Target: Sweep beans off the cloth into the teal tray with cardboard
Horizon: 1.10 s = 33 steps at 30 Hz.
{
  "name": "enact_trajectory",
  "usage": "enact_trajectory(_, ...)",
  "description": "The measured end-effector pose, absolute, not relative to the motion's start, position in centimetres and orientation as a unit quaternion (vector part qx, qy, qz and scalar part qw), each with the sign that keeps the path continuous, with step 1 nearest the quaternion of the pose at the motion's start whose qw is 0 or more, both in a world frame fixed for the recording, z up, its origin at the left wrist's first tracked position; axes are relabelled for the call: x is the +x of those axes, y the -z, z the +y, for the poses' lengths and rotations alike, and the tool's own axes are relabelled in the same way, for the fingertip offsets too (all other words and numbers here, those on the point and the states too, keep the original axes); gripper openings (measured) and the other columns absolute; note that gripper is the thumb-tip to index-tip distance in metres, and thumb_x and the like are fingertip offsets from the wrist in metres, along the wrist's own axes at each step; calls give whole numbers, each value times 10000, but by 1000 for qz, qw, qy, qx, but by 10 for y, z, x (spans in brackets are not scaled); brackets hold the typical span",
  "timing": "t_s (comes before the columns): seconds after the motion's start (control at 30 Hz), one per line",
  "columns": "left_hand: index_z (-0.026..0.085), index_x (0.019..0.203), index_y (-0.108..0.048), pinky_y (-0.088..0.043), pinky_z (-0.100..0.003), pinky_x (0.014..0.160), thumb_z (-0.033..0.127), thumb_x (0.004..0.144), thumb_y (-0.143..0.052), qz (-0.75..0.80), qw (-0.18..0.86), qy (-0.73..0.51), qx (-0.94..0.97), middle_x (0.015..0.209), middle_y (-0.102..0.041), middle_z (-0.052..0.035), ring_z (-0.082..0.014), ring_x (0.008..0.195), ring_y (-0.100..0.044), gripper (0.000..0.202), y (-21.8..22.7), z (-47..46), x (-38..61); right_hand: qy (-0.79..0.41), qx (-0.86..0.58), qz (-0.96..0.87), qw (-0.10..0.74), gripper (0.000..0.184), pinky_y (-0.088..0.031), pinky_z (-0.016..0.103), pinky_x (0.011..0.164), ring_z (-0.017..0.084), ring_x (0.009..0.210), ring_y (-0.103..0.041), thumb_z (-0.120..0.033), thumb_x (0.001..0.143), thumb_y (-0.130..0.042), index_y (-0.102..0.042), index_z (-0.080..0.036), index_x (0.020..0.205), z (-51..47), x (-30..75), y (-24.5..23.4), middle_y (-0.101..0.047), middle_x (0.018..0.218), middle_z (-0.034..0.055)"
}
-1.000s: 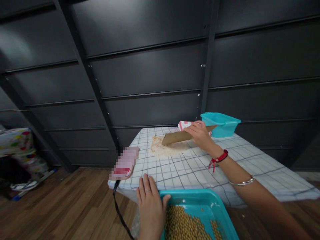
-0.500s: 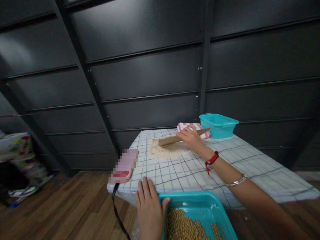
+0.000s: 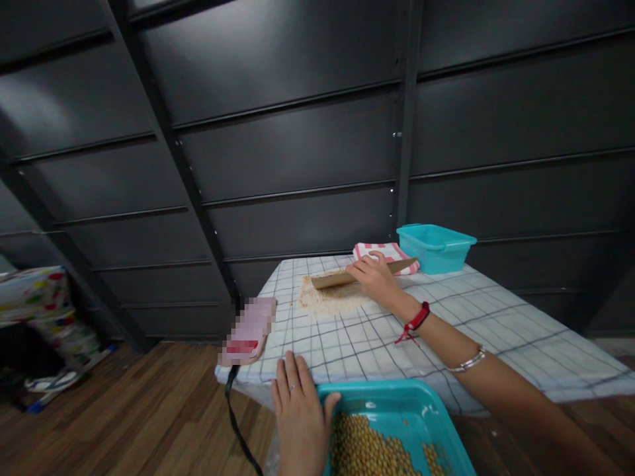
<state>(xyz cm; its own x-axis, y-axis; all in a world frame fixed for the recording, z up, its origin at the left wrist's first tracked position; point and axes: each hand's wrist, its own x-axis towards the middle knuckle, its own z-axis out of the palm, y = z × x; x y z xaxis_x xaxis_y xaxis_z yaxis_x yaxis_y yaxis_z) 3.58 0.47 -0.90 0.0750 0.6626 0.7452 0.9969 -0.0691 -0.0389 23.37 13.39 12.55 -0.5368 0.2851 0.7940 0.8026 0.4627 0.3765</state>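
Cardboard strip (image 3: 333,280) held in right hand (image 3: 374,279) on crumbs (image 3: 322,303); left hand (image 3: 300,413) flat, touching tray (image 3: 397,391).

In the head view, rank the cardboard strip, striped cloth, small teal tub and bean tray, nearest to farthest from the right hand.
1. Cardboard strip: held in the right hand.
2. Striped cloth: just behind it.
3. Small teal tub: far right.
4. Bean tray: near edge, by the left hand.

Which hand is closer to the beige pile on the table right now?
Right. The right hand holds a cardboard strip at the far edge of the pile; the left hand is at the near edge of the table, gripping the bean tray, well short of the pile.
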Motion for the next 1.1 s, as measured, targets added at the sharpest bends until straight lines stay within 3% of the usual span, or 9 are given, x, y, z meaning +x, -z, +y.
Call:
enact_trajectory(0.37, -34, 1165, -433, -381, -508, 867, 472, 788, -391, -608, 309, 281, -675, 1228, -439, -251, -386, 1157, -342, 633, 6, 3, 35, 380, -329, -776, 381, 290, -251, 373, 860, 171, 785, -435, -30, 775, -373, -590, -183, 892, 123, 258, -136, -595, 733, 23)
enact_trajectory(0.7, -63, 1146, -438, -389, -527, 837, 461, 811, -338, -598, 313, 282, -682, 1204, -446, -276, -392, 1149, -333, 630, 3, 4, 36, 363, -284, -815, 350, 298, -268, 364, 845, 160, 796, -452, -22, 775, -365, -581, -189, 894, 126, 244, -126, -597, 750, 22)
enact_trajectory(1.1, 14, 1234, -374, -334, -534, 909, 479, 806, -333, -619, 274, 292, -676, 1262, -415, -240, -366, 1212, -286, 633, 12, 5, 34, 343, -264, -816, 383, 278, -290, 381, 848, 169, 786, -458, -46, 752, -396, -579, -187, 906, 125, 267, -136, -607, 760, 26)
